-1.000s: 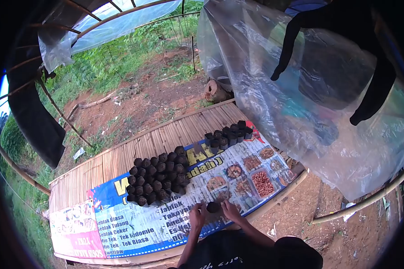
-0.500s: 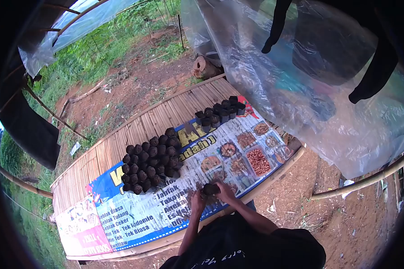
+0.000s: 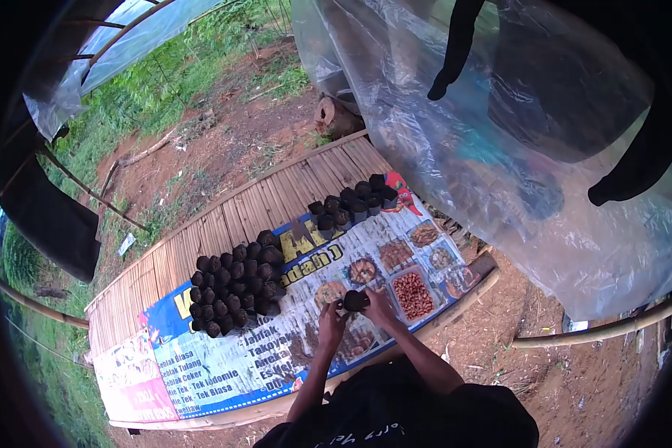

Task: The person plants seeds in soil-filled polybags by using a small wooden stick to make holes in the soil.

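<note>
"Since a second ago, the small black round pot has come in from the near edge of the long split-bamboo table, and both hands have travelled with it."

"How do they sit, from your head view?"

"My left hand has its fingertips at one side, and my right hand grips the other, so the two are clamped on the pot between them."

"Is it resting on anything?"

"I cannot tell; it shows over the blue-and-white printed banner, among the food pictures."

"And around you?"

"A large cluster of black, dark-topped pots stands to my left, a smaller group of black pots farther off."
</note>
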Motion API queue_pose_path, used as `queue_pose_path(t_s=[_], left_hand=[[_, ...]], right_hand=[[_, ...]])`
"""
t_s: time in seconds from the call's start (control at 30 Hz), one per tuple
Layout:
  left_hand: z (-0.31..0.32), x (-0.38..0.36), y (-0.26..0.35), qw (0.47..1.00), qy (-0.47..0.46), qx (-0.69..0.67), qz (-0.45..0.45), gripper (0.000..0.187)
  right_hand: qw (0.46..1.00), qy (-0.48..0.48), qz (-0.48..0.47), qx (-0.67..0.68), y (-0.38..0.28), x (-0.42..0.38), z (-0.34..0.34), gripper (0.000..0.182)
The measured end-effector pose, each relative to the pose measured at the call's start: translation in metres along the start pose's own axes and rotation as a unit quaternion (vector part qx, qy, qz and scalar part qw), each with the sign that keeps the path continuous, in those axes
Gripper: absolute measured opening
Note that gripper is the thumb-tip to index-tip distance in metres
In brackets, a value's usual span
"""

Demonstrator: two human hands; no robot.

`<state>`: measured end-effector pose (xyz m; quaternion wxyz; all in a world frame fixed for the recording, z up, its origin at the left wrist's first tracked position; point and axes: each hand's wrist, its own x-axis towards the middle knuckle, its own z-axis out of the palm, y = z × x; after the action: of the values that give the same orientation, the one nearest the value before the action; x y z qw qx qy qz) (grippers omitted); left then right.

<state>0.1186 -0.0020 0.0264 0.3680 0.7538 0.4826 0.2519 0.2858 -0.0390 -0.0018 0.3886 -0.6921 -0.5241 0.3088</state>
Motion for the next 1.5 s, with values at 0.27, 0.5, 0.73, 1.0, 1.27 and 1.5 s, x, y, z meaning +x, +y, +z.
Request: queue_pose_path(t_s=[0.27, 0.5, 0.73, 1.0, 1.27, 1.5], left_hand=[[0.065, 0.106, 0.066, 0.999, -0.001, -0.019, 0.048, 0.046], [0.149, 0.173, 0.064, 0.995, -0.001, 0.038, 0.097, 0.041], [0.201, 0.207, 0.045, 0.998, -0.023, 0.024, 0.057, 0.041], [0.206, 0.236, 0.051, 1.0, -0.004, 0.007, 0.012, 0.037], [0.199, 0.256, 0.052, 0.999, -0.017, -0.039, 0.001, 0.042], [0.192, 0.239, 0.042, 0.992, -0.004, -0.129, 0.018, 0.047]], right_hand=[[0.999, 0.032, 0.003, 0.029, 0.028, 0.084, -0.11, 0.053], [0.999, 0.034, 0.04, -0.001, 0.082, 0.133, -0.16, 0.047], [0.997, 0.061, 0.02, -0.051, 0.131, 0.164, -0.162, 0.04], [0.993, 0.098, -0.002, -0.061, 0.157, 0.197, -0.151, 0.04], [0.99, 0.128, 0.002, -0.06, 0.162, 0.22, -0.149, 0.049], [0.983, 0.137, 0.052, 0.107, 0.167, 0.202, -0.149, 0.045]])
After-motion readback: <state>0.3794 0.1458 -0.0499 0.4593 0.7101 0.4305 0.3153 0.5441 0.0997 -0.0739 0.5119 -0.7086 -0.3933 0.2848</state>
